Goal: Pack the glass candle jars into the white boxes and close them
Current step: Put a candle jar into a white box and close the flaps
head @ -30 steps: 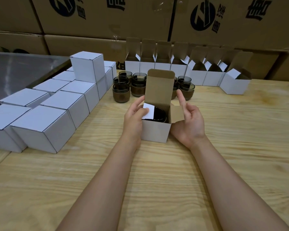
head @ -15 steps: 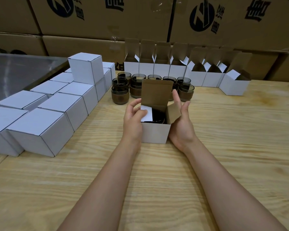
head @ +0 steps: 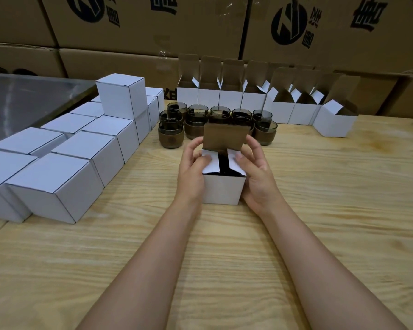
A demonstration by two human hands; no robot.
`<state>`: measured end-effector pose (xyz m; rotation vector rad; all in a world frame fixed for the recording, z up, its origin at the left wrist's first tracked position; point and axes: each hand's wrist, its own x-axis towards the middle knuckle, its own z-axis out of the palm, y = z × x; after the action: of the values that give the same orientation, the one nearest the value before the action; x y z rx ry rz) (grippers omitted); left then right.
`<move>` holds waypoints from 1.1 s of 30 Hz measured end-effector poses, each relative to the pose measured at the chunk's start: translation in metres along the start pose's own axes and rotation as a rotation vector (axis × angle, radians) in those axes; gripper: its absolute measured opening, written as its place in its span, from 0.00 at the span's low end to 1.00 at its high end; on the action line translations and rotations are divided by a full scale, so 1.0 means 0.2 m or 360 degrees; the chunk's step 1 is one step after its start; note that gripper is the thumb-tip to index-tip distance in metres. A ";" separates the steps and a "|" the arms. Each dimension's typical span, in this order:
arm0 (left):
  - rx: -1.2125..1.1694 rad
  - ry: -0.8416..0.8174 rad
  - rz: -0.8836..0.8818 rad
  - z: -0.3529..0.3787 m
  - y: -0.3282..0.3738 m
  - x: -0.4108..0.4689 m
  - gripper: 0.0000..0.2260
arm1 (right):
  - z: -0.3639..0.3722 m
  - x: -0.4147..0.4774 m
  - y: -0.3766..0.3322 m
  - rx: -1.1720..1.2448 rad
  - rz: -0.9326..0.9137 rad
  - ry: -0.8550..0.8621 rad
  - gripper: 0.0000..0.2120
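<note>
Left hand (head: pixel 193 167) and right hand (head: pixel 255 172) each clasped a side of the white box (head: pixel 223 190) at mid-table, thumbs pressing the two side flaps (head: pixel 211 163) flat. Half a second earlier the right flap stood out and the lid (head: pixel 225 136) rose higher. The dark gap between the flaps was probably the candle jar (head: pixel 223 163). Step: closing. Next: fold lid forward and tuck its tongue behind the near wall. Loose jars (head: pixel 171 134) waited beyond, closed boxes (head: pixel 57 186) at left.

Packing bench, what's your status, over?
Left hand and right hand grip the box, thumbs on the side flaps. Lid flap up, untucked. Nothing blocking.
</note>
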<state>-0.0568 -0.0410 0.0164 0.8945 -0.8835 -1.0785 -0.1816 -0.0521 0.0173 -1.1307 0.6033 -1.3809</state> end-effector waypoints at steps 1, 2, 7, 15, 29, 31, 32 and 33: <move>0.0016 0.0031 0.0000 0.00 0.00 0.00 0.15 | 0.00 0.00 -0.01 0.0038 0.0021 -0.0018 0.16; 0.0024 0.0057 0.0004 0.01 0.00 0.00 0.13 | 0.00 -0.01 -0.01 0.0038 0.0049 -0.0051 0.22; 0.0021 0.0040 0.0024 0.00 -0.01 0.00 0.12 | 0.03 -0.01 -0.01 -0.0100 0.0060 -0.0052 0.36; 0.0064 -0.0018 -0.0051 0.00 -0.01 -0.01 0.14 | -0.02 -0.01 -0.01 -0.0300 -0.0058 -0.0050 0.08; 0.0028 -0.0229 0.0090 -0.02 -0.01 -0.03 0.17 | -0.02 -0.02 -0.02 -0.0334 -0.0111 -0.0063 0.07; -0.0010 -0.0270 0.0077 -0.03 -0.01 -0.03 0.16 | -0.03 -0.02 -0.02 -0.0324 -0.0093 -0.0103 0.08; -0.0036 -0.0299 0.0073 -0.03 -0.01 -0.03 0.16 | -0.03 -0.02 -0.02 -0.0324 -0.0090 -0.0118 0.09; -0.0056 -0.0322 0.0071 -0.03 -0.01 -0.03 0.16 | -0.03 -0.02 -0.02 -0.0329 -0.0088 -0.0136 0.09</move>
<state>-0.0536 -0.0347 0.0109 0.7415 -1.0437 -1.1563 -0.1902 -0.0493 0.0173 -1.3737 0.6690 -1.3319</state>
